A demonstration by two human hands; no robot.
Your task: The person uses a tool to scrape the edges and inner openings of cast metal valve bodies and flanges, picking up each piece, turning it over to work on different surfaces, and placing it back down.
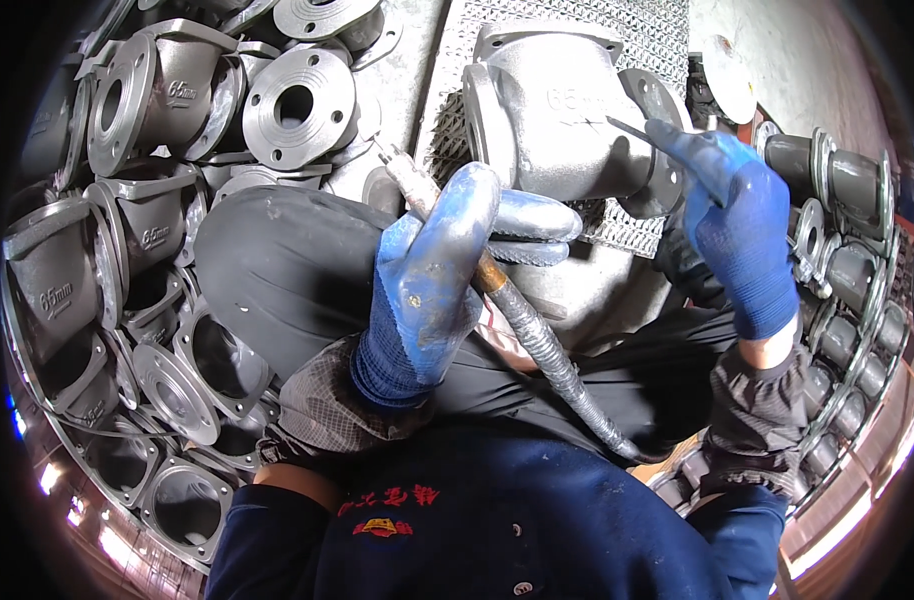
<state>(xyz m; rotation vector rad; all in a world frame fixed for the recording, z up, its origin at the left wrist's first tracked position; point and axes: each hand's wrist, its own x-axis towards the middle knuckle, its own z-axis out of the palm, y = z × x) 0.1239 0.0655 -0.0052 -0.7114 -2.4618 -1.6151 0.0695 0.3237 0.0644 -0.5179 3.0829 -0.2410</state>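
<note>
A grey cast-metal valve body (562,85) with flanged ends lies in front of me on a mesh-topped surface. My left hand (432,270), in a blue coated glove, is closed around a slim pen-like air tool (410,183). The tool's thin tip points up and left, away from the casting. From its lower end a taped hose (547,345) runs down across my lap. My right hand (732,210), gloved alike, pinches a thin dark pointed rod (629,130). The rod's point is at the casting's upper side wall; whether it touches, I cannot tell.
Many similar grey castings (157,215) are stacked at my left, right up to my knee. Darker flanged castings (852,270) stand in rows on the right. Expanded metal mesh (657,40) spreads beneath and behind the valve body. My bent legs (287,270) flank the work spot.
</note>
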